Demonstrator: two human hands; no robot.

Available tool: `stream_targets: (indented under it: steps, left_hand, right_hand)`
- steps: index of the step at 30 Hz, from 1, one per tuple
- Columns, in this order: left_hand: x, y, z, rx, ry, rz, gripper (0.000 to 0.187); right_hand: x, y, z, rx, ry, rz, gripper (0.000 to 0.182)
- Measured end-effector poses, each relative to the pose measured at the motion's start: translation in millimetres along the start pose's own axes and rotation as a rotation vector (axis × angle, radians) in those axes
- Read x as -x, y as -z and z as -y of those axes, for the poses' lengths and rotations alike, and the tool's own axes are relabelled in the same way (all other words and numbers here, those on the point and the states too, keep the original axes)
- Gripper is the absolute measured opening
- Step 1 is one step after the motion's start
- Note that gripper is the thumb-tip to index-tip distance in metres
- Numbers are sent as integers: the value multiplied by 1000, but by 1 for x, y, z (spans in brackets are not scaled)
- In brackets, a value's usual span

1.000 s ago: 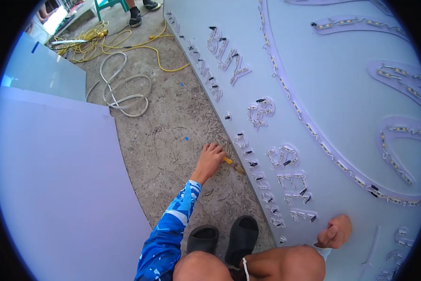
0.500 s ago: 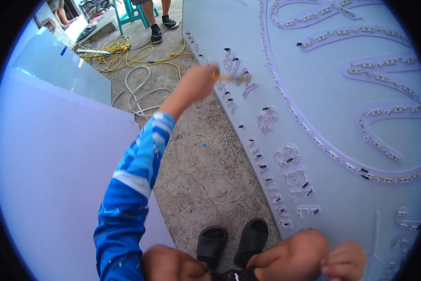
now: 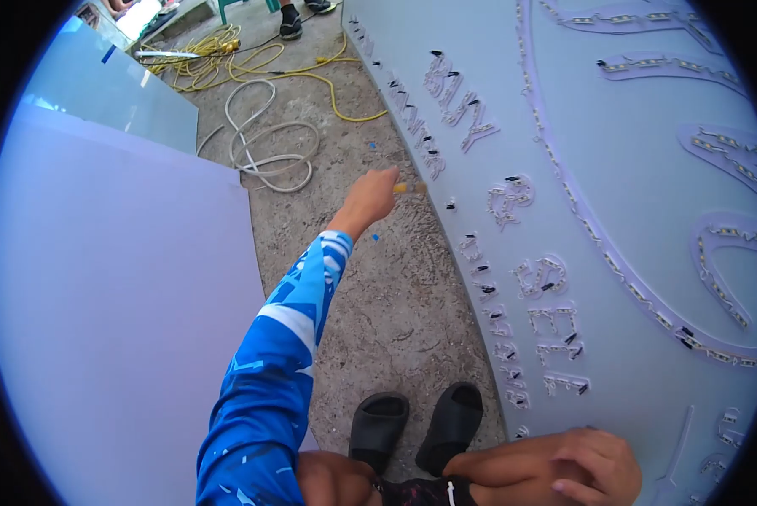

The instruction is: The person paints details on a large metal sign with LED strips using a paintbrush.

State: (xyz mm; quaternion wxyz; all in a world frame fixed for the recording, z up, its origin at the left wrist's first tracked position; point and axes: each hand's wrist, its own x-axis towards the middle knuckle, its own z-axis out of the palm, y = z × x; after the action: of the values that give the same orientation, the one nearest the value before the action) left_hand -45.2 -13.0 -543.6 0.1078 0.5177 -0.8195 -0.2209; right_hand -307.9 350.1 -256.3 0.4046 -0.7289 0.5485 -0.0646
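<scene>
My left hand [image 3: 370, 201], at the end of a blue patterned sleeve, is closed around a small yellow tool [image 3: 406, 188]. The tool points right, toward the edge of the large pale sign panel [image 3: 446, 337]; its kind is too blurred to name. Raised letters [image 3: 555, 346] with small LED modules and black wire joints line this side of the panel. A long curved LED strip [image 3: 598, 244] runs farther in. My right hand [image 3: 602, 468] rests at my knee, loosely curved with thumb and fingers apart, holding nothing.
Another pale panel [image 3: 126, 278] lies on the left. Between the panels is rough concrete floor [image 3: 395, 312], with my dark slides [image 3: 380, 426] on it. Yellow cords [image 3: 214, 63] and a white cable [image 3: 281, 160] lie coiled ahead. A person's foot [image 3: 291, 25] stands beyond.
My left hand has come down and back toward me with the yellow tool, from over the letters to near the panel's edge. My right hand has moved slightly left onto the knee. The view has shifted.
</scene>
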Motion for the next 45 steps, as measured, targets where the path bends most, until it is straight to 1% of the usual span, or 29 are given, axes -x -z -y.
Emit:
stream_targets:
  steps: [2, 4, 6, 7, 8, 9, 11, 13, 15, 17, 19, 20, 22, 23, 25, 27, 28, 30, 31, 33, 34, 36, 37, 39, 40, 42, 43, 45]
  left_hand:
    - [-17, 10, -14, 95, 77, -159, 15]
    - [-33, 26, -32, 152, 6, -254, 13]
    - [-44, 47, -53, 317, -7, -385, 11]
    - [-45, 62, -61, 332, -45, -407, 11]
    - [-45, 76, -67, 346, -84, -429, 11]
    - [-45, 86, -70, 350, -87, -419, 11]
    - [-45, 96, -69, 636, -143, -527, 12]
    - [-47, 89, -61, 623, -134, -517, 14]
    - [-46, 70, -50, 608, -126, -515, 16]
    - [-43, 33, -34, 397, -5, -355, 14]
    - [-24, 16, -34, 61, 124, -102, 13]
    - [-18, 10, -34, 57, 122, -97, 13]
    - [-9, 6, -37, -8, 61, 3, 16]
    - [-12, 7, -39, -11, 57, 10, 16]
    - [-15, 27, -56, 62, 60, -76, 16]
    - [-19, 47, -64, 96, -85, -222, 13]
    - [-16, 64, -72, 98, -93, -212, 13]
    - [-7, 99, -89, 184, -75, -244, 21]
    - [-4, 108, -92, 185, -87, -234, 21]
    - [-2, 119, -94, -124, -84, -97, 32]
    - [-4, 116, -96, -123, -91, -95, 32]
    - [-7, 103, -101, -26, -158, 65, 37]
    - [-8, 92, -105, -26, -155, 60, 37]
    - [-10, 62, -117, 381, -235, -70, 40]
    - [-11, 53, -124, 381, -232, -75, 40]
    - [-15, 39, -139, 564, -289, -98, 37]
    - [-16, 37, -145, 565, -290, -101, 37]
    - [-17, 35, -153, 690, -172, -74, 32]
  right_hand:
    - [-4, 0, -3, -19, -7, 22, 32]
    - [-8, 3, -6, -36, -34, 40, 32]
    - [-7, 4, -8, -54, -80, 50, 32]
    - [-7, -1, -13, -58, -93, 51, 32]
    - [-8, -10, -20, -69, -44, -35, 23]
    - [-8, -15, -24, -79, 7, -122, 19]
    - [-7, -12, -24, -100, -24, -99, 21]
    - [-7, -5, -17, -120, -49, -72, 24]
    - [-8, 5, -8, -151, -133, 59, 30]
    - [-8, 6, -8, -138, -126, 69, 29]
    - [-7, 6, -8, -129, -120, 78, 29]
    - [-7, 5, -9, -117, -97, 60, 29]
    - [-3, 2, -13, -104, -55, 48, 30]
    - [0, 0, -16, -103, -36, 52, 31]
    - [4, -8, -28, -110, -29, 18, 30]
    - [8, -18, -31, -105, -10, -47, 30]
    - [10, -23, -33, -102, -3, -81, 29]
    - [14, -35, -37, -97, 9, -156, 28]
    - [16, -41, -38, -93, 15, -195, 28]
    - [17, -52, -39, -80, 32, -270, 27]
    - [17, -56, -40, -70, 44, -305, 27]
    - [14, -61, -40, -46, 75, -365, 26]
    - [11, -62, -40, -32, 96, -392, 26]
    - [5, -63, -41, -5, 141, -444, 25]
    - [2, -64, -41, 7, 162, -471, 24]
    - [-4, -64, -44, 36, 204, -527, 24]
    - [-7, -65, -46, 49, 223, -555, 23]
    - [-11, -66, -50, 75, 257, -615, 22]
